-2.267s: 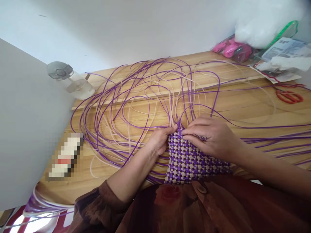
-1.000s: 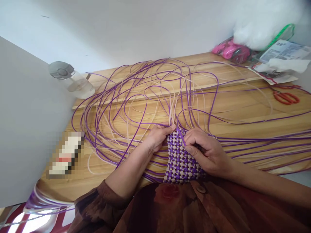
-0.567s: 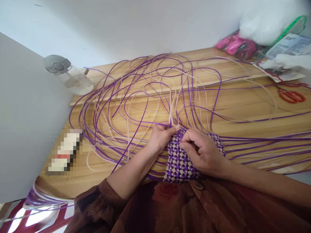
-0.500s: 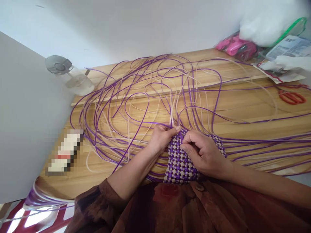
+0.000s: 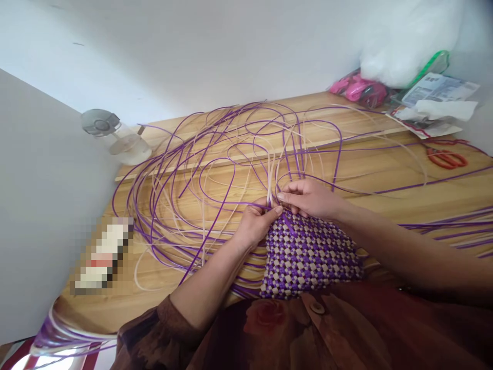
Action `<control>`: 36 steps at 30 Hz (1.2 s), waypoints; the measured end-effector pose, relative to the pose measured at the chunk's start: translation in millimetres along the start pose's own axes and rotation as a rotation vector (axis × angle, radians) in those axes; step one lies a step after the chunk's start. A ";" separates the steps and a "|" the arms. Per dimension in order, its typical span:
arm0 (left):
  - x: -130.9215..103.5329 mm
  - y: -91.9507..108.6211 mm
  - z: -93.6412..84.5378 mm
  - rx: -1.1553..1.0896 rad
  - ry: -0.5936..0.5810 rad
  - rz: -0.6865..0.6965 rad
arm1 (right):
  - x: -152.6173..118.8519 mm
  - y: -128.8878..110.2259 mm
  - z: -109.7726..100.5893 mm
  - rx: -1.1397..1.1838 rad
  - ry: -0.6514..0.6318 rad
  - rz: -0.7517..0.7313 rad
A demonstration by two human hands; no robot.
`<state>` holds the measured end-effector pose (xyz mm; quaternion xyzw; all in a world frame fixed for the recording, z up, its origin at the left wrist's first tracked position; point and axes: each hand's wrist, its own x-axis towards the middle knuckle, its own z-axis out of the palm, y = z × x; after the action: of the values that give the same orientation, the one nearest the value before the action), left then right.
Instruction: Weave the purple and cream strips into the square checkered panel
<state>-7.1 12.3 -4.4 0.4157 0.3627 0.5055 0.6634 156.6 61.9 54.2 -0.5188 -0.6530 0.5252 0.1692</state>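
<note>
A woven piece (image 5: pixel 311 254) in a purple and beige check lies at the table's near edge, against my clothing. My left hand (image 5: pixel 256 223) pinches its upper left corner, thumb on top, where several strands meet. Just right of that thumb, my right hand (image 5: pixel 308 198) is closed, thumb and fingertips together at the upper edge on a thin strand. Long purple strands (image 5: pixel 227 195) and beige strands (image 5: pixel 270 177) fan out from the weave. A short purple strand end (image 5: pixel 289 226) lies over the checks below my hands. My fingers partly hide the upper edge.
Loops of strands cover much of the wooden table (image 5: pixel 239 180). A clear bottle with a grey lid (image 5: pixel 115 136) stands at back left, a blurred-out object (image 5: pixel 103 257) below it. Red-handled scissors (image 5: pixel 447 158), papers (image 5: pixel 439 92) and a pink bagged item (image 5: pixel 358 88) lie to the right.
My right hand has moved up from over the middle of the weave to its upper edge, beside my left thumb, uncovering more checks. My left hand keeps its pinch. The view has shifted slightly.
</note>
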 end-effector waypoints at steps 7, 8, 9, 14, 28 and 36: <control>0.6 2.4 0.8 0.031 0.014 -0.012 | 27.3 10.6 -3.9 -0.092 0.096 -0.262; 0.2 2.3 1.2 0.029 0.033 -0.035 | 39.6 9.8 -13.7 -0.113 0.197 -0.279; -0.3 2.0 1.8 0.032 0.055 -0.055 | 53.7 8.3 -25.8 -0.133 0.306 -0.263; -1.3 1.7 3.3 0.040 0.097 -0.066 | 115.6 -2.2 -80.7 -0.174 0.789 -0.112; 6.8 27.0 -31.7 0.379 -0.214 -0.263 | 6.0 -25.8 -1.6 -0.652 -0.071 -0.438; 7.4 20.1 -21.5 -0.047 -0.137 -0.313 | 32.0 -15.1 -26.4 -0.058 0.396 -0.177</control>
<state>-32.2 26.3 5.3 0.3720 0.3651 0.3749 0.7666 156.3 104.1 67.1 -0.5572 -0.6650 0.3771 0.3243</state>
